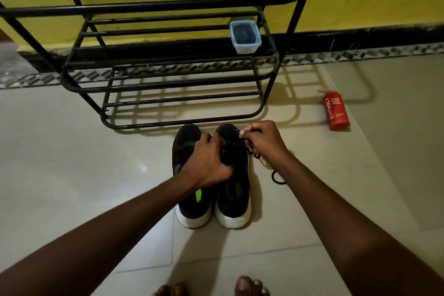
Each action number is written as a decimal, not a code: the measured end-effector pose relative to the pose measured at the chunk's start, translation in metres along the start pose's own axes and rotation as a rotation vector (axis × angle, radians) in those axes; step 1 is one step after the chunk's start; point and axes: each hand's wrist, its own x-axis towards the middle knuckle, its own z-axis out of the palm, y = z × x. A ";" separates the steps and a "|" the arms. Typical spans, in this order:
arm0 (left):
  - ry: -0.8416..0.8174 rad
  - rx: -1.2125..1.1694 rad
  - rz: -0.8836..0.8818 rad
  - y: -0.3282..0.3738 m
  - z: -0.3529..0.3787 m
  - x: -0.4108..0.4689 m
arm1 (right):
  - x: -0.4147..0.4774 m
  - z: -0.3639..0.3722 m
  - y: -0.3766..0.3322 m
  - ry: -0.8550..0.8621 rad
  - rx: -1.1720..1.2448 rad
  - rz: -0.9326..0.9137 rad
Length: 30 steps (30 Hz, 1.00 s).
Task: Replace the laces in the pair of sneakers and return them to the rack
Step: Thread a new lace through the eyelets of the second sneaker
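pinched by the right hand [263, 142], a black lace [276, 179] is held at the toe end. the sneaker [234, 197] is gripped by the left hand [209, 163], likely steadied for threading.

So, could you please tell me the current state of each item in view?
Left sneaker: upright on the floor.
Right sneaker: on the floor, gripped by the left hand.
Black lace: partly loose on the floor, pinched by the right hand.
Rack: standing, no shoes on visible shelves.
Container: on a rack shelf, dark contents.
Red bottle: on the floor, untouched.
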 end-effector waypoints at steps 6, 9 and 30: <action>0.085 0.070 -0.010 0.011 0.010 0.000 | -0.006 0.014 0.016 0.033 -0.071 -0.011; 0.174 -0.043 -0.075 0.012 0.006 0.000 | -0.007 0.021 0.021 0.050 -0.091 -0.024; 0.159 -0.190 -0.188 0.003 0.003 0.006 | -0.016 0.045 0.012 0.042 -0.335 -0.092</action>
